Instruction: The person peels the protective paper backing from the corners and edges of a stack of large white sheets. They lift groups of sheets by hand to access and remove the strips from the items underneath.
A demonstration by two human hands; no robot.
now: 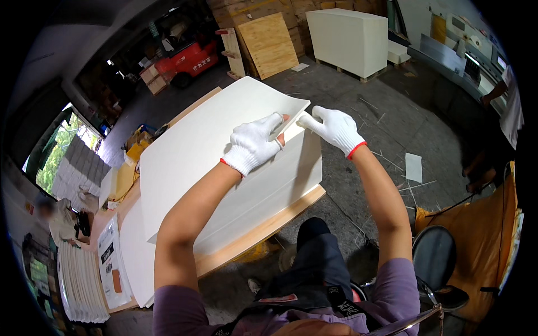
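Observation:
A tall stack of large white paper sheets lies in front of me, its right corner curling upward. My left hand, in a white knit glove with a red cuff, is closed on the edge of the top sheets. Its thumb and a fingertip show bare, and the sheets are raised slightly there. My right hand, gloved alike, is at the stack's right corner. Its thumb and forefinger are bent and apart, the tip of one touching the edge below the raised sheets. I see nothing held between them.
The stack rests on a wooden board. More paper and packets lie left. A black stool and orange cover stand right. Behind are a red forklift, plywood and a white block-shaped stack. A person is at far right.

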